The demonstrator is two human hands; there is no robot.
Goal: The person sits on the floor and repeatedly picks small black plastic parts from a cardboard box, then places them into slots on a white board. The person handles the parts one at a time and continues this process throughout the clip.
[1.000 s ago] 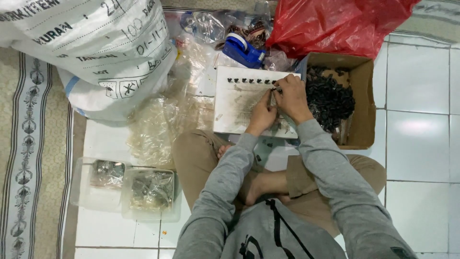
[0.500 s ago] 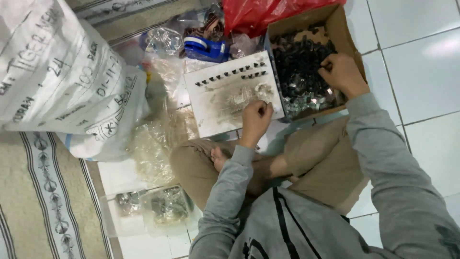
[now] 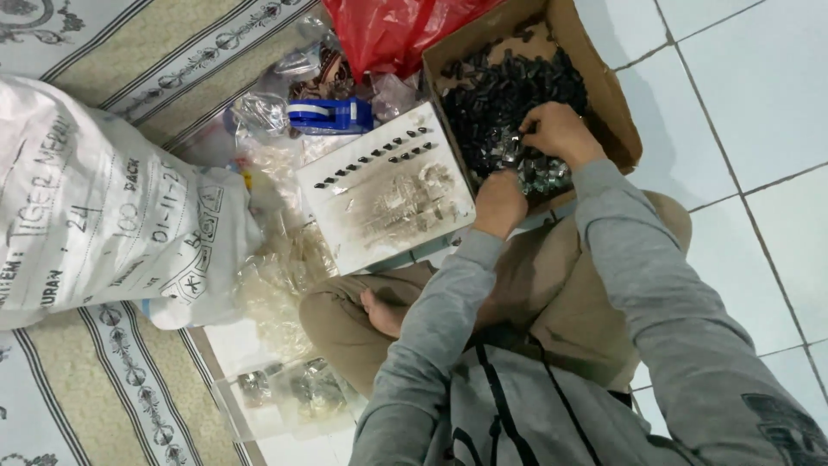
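Two hands: right hand (image 3: pixel 559 131) in cardboard box (image 3: pixel 617 112) w/ black clips (image 3: pixel 500 95), left hand (image 3: pixel 500 203) at edge

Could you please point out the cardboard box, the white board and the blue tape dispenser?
cardboard box (image 3: pixel 619 112), head view, right wall.
white board (image 3: pixel 345 226), head view, bare left part.
tape dispenser (image 3: pixel 332 116), head view, blue body.

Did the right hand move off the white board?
Yes. The right hand left the white board and now reaches into the cardboard box beside it.
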